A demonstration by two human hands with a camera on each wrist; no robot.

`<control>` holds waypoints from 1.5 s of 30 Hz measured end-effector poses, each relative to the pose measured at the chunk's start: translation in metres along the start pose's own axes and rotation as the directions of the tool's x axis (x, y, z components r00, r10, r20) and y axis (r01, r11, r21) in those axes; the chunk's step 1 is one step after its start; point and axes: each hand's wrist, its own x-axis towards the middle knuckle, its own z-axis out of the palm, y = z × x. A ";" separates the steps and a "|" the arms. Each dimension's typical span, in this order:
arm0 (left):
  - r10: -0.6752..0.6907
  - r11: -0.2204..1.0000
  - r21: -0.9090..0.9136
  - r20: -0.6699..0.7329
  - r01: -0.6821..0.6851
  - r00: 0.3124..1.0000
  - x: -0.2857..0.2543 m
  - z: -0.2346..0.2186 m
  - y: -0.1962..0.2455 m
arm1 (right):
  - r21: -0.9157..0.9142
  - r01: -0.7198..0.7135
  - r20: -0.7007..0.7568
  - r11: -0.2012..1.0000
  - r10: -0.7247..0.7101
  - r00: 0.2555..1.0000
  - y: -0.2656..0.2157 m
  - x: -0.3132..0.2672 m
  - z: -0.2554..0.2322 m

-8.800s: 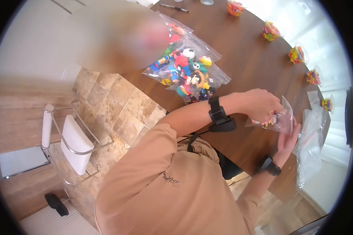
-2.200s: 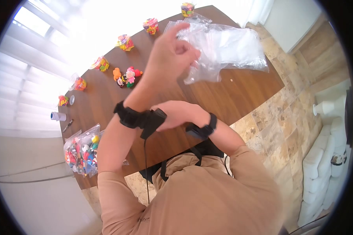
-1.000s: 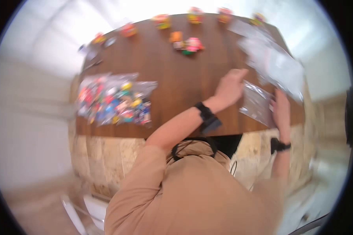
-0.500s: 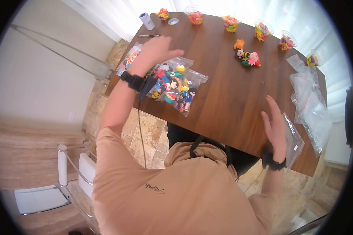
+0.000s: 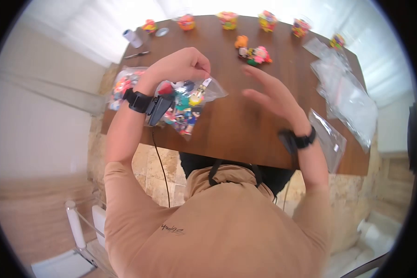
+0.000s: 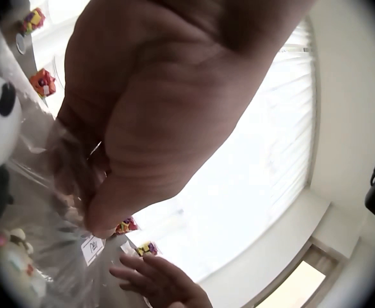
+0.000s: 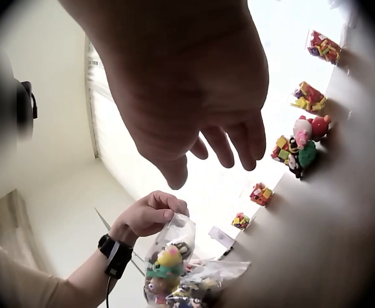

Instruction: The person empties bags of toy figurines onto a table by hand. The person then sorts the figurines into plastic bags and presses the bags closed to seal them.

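My left hand [image 5: 183, 65] pinches the top of a clear bag [image 5: 185, 109] of colourful small figures at the table's left. The right wrist view shows this bag [image 7: 168, 260] hanging upright from the left hand [image 7: 150, 215]. Seen close in the left wrist view, the fingers of the left hand [image 6: 149, 109] hold the clear plastic near a small white label [image 6: 92, 249]. My right hand [image 5: 275, 97] is over the middle of the table, holding nothing, its fingers extended and thumb apart. Another bag [image 5: 125, 83] of figures lies partly behind my left forearm.
Several loose figures [image 5: 259, 54] stand towards the back, before a row of clear cups [image 5: 228, 21] of colourful pieces. Clear bags [image 5: 350, 95] lie at the right, a smaller flat bag [image 5: 326, 141] nearer. A white cylinder [image 5: 132, 39], lid [image 5: 162, 32] and pen [image 5: 137, 54] are back left.
My left hand, open above the bags half a second ago, now grips one and has raised its top. My right hand has moved left from beside the small flat bag, which it touched earlier.
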 end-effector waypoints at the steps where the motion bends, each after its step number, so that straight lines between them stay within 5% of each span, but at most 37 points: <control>1: 0.032 0.999 -0.014 0.022 -0.031 0.999 0.014 0.008 0.004 | 0.107 -0.067 0.058 0.992 0.061 0.996 -0.009 0.012 0.000; 4: 0.175 0.983 0.048 0.009 -0.176 0.984 0.045 0.025 0.015 | 0.307 -0.139 0.165 0.941 0.092 0.982 0.012 0.038 0.010; 8: 0.113 0.987 0.112 0.017 -0.114 0.993 0.068 0.027 0.020 | 0.514 -0.172 0.187 0.840 0.085 0.979 0.045 0.047 0.020; 10: 0.055 0.997 0.061 0.010 -0.056 0.998 0.078 0.042 0.009 | 0.478 -0.218 0.234 0.851 0.116 0.965 0.058 0.045 0.017; 13: 0.171 0.985 -0.009 -0.055 -0.172 0.984 0.088 0.063 -0.011 | 0.407 -0.317 0.282 0.856 0.213 0.936 0.081 0.038 0.015; 15: 0.332 0.942 0.178 -0.381 -0.284 0.863 0.082 0.073 -0.011 | 0.394 -0.376 0.295 0.839 0.272 0.916 0.079 0.034 0.016; 17: 0.230 0.966 0.189 -0.307 -0.177 0.924 0.072 0.072 -0.014 | 0.430 -0.507 0.322 0.747 0.398 0.859 0.074 0.022 0.010; 19: -0.036 0.995 0.096 -0.034 0.039 0.999 0.063 0.076 -0.011 | 0.497 -0.522 0.344 0.693 0.395 0.852 0.077 0.015 0.007; 24: 0.064 0.970 0.244 -0.164 -0.022 0.984 0.060 0.099 -0.013 | 0.543 -0.516 0.353 0.663 0.378 0.856 0.087 0.011 0.004; 26: 0.280 0.946 0.272 -0.408 -0.178 0.869 0.063 0.099 -0.010 | 0.616 -0.507 0.362 0.603 0.355 0.862 0.089 0.010 0.007; 30: 0.201 0.966 0.231 -0.410 -0.112 0.890 0.067 0.095 0.011 | 0.709 -0.427 0.303 0.561 0.304 0.903 0.096 0.009 0.019; 33: 0.125 0.961 0.271 -0.256 -0.053 0.958 0.073 0.105 0.019 | 0.785 -0.372 0.285 0.495 0.245 0.927 0.097 0.012 0.030; 35: 0.005 1.000 -0.027 -0.293 -0.014 0.956 0.077 0.110 0.016 | 0.819 -0.356 0.279 0.449 0.229 0.932 0.097 0.013 0.035; 45: 0.036 0.884 -0.448 -0.224 -0.135 0.974 0.074 0.100 -0.013 | 0.830 -0.350 0.296 0.434 0.190 0.936 0.098 0.012 0.033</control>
